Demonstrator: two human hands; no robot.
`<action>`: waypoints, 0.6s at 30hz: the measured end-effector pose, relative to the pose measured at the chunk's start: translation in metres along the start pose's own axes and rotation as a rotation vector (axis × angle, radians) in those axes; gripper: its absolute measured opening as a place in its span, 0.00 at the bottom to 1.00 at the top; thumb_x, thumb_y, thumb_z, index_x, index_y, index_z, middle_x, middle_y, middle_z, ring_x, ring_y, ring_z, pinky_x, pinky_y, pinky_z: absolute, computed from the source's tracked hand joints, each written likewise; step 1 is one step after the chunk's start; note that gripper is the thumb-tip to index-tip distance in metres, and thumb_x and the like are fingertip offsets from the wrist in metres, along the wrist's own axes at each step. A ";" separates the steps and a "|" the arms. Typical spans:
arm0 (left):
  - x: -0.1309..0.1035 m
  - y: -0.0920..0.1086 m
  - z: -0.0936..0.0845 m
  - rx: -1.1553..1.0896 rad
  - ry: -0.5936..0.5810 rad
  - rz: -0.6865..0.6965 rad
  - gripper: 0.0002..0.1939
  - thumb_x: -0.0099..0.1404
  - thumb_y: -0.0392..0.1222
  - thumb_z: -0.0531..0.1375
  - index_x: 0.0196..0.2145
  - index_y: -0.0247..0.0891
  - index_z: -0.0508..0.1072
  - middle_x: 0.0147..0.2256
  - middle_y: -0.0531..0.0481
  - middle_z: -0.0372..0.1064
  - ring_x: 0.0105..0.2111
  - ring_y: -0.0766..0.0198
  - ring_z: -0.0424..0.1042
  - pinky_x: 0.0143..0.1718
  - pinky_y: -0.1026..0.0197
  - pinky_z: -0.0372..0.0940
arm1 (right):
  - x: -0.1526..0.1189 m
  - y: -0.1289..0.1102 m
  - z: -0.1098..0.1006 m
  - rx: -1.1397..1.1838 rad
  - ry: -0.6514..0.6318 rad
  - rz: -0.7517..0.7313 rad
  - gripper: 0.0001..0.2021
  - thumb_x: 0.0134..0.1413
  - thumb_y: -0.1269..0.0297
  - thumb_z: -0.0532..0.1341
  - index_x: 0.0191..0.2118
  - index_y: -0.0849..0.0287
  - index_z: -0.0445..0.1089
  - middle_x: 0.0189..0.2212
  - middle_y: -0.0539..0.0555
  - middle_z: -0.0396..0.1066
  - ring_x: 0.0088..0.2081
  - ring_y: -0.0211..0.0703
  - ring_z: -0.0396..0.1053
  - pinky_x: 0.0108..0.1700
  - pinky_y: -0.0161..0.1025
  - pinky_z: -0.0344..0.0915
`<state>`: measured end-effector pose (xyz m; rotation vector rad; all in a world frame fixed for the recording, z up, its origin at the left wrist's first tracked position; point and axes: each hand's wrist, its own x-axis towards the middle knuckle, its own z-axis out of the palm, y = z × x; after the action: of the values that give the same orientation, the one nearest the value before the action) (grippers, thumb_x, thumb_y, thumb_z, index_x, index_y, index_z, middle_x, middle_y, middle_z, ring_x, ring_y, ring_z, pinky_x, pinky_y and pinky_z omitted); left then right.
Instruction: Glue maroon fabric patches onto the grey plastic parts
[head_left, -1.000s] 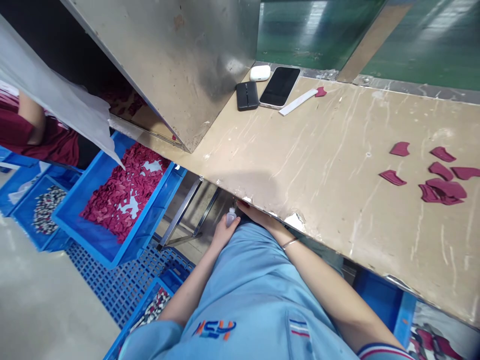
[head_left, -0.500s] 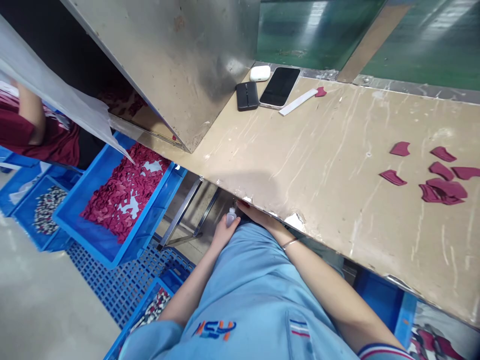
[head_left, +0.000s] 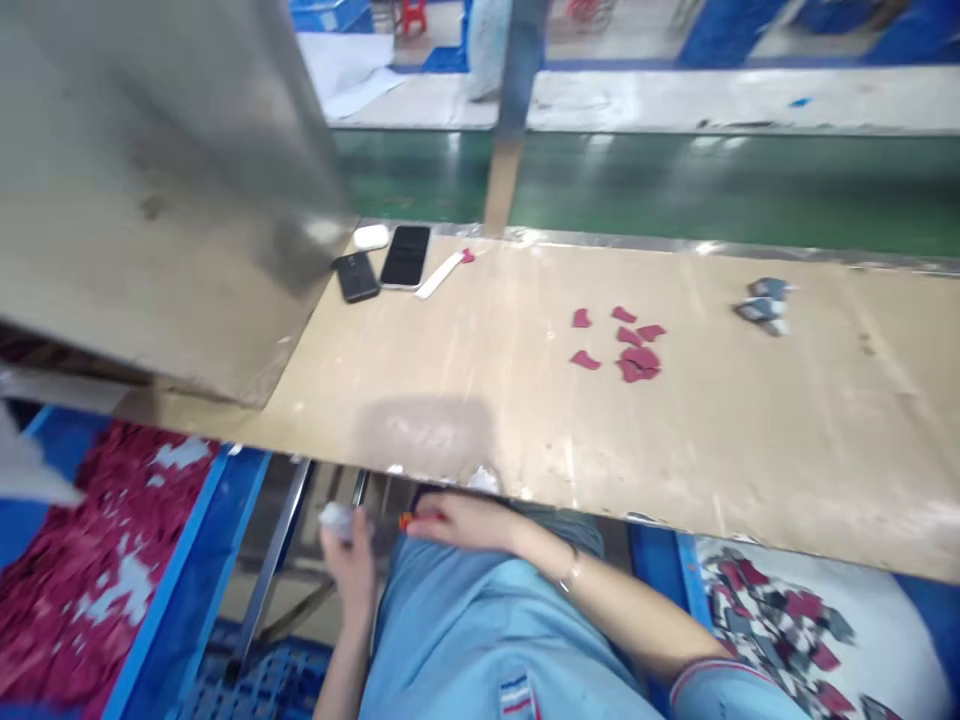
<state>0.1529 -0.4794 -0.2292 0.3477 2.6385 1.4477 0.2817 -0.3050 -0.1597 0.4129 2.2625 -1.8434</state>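
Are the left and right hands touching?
Apart. The head view, though blurred, shows a clear gap between the left hand and the right hand, background visible through it.

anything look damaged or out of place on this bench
The front edge of the tabletop has a whitish patch that looks chipped, unlike the tan around it. One small red piece lies by the end of the white strip, away from the other red pieces.

phone (head_left: 406,256) on worktop (head_left: 517,430) | black case (head_left: 356,277), white case (head_left: 371,237) beside it | white strip (head_left: 439,276) near | metal panel (head_left: 172,190) upright
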 end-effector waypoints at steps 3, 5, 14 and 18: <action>0.022 0.035 -0.025 -0.071 0.135 0.212 0.28 0.60 0.71 0.66 0.33 0.41 0.71 0.30 0.51 0.66 0.31 0.56 0.68 0.39 0.48 0.69 | -0.080 -0.009 -0.017 0.045 -0.068 -0.143 0.27 0.63 0.35 0.62 0.37 0.57 0.78 0.27 0.48 0.71 0.28 0.37 0.64 0.30 0.35 0.60; 0.037 0.066 -0.031 -0.109 0.196 0.407 0.25 0.56 0.67 0.70 0.30 0.42 0.72 0.33 0.48 0.67 0.36 0.53 0.68 0.49 0.43 0.66 | -0.140 -0.008 -0.037 0.071 0.045 -0.213 0.31 0.64 0.31 0.58 0.42 0.57 0.80 0.32 0.54 0.77 0.34 0.42 0.72 0.37 0.37 0.67; 0.078 0.237 0.100 0.041 -0.941 0.721 0.17 0.61 0.57 0.66 0.38 0.42 0.77 0.39 0.47 0.73 0.44 0.48 0.74 0.49 0.48 0.71 | -0.282 0.096 -0.180 -0.710 1.454 0.740 0.33 0.68 0.35 0.48 0.47 0.56 0.80 0.44 0.69 0.78 0.45 0.67 0.76 0.44 0.57 0.70; 0.093 0.280 0.171 0.021 -0.976 0.726 0.14 0.61 0.52 0.69 0.40 0.41 0.77 0.42 0.47 0.74 0.46 0.49 0.74 0.55 0.46 0.70 | -0.276 0.117 -0.219 -0.753 1.482 0.728 0.31 0.68 0.41 0.50 0.57 0.59 0.76 0.58 0.74 0.73 0.59 0.75 0.70 0.59 0.69 0.64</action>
<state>0.1391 -0.1707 -0.0845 1.6346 1.7521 0.9367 0.5864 -0.0945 -0.1336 2.4979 2.4838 -0.0484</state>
